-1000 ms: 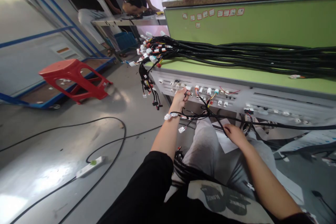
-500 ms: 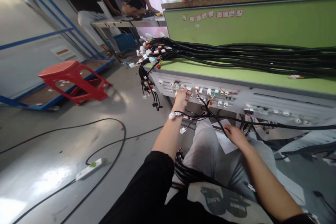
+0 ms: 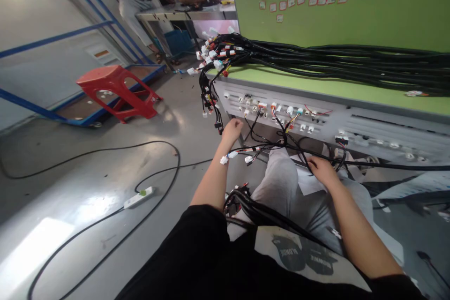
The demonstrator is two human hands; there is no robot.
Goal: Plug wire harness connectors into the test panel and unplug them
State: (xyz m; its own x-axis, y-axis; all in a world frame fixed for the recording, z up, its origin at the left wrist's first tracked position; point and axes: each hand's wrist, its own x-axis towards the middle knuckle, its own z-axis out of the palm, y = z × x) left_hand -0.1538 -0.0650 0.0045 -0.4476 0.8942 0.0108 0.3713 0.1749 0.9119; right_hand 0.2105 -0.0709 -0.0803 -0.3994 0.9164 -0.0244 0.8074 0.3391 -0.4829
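Grey floor (image 3: 87,173); green bench (image 3: 316,86) with a black cable bundle (image 3: 333,61) along its top and a socket panel (image 3: 369,126) on its front. Red stool (image 3: 116,91) and power strip (image 3: 138,197) on the floor. We note the loose harness (image 3: 284,141) running from the panel across the lap: left hand (image 3: 232,130) curled shut under the panel, right hand (image 3: 325,171) resting on the harness, grip unclear.

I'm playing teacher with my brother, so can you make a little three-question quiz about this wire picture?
1. True or false: the stool on the floor is blue.
2. Where does the thick black cable bundle lie? A on the green bench; B on the floor; C on the stool.
3. Fill in: the right hand rests on thin wires over the person's ___.
Key: 1 false, it is red. 2 A. 3 lap.
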